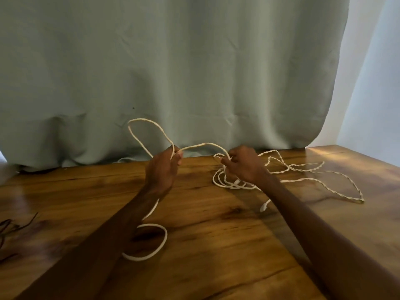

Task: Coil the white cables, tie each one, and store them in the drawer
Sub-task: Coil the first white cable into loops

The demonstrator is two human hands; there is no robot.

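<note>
Left grip (164, 167) is held up above the bench (227, 252) at the middle of the frame, its fingers curled and its thumb pinching the white cable (203, 144) at the fingertips. Above this grip the cable rises in a tall open loop toward the upper left, in front of the curtain (173, 61). From the pinch one length arcs across to the right grip (244, 165). Another length drops behind the left forearm to a flat ring (165, 237) lying on the bench in the lower middle of the frame.

The right grip sits just right of centre, at about the same height as the left, with its fingers curled around the cable where the arc comes in. Directly under and just left of this grip, several turns of cable (214, 179) lie stacked on the bench. A white plug end (264, 207) shows just below the right wrist.

Twisted white strands (362, 200) spread over the bench to the right of the right grip, reaching toward the right edge; whether they belong to the held cable cannot be told.

Thin dark cords (13, 226) lie on the bench at the left edge of the frame.
</note>
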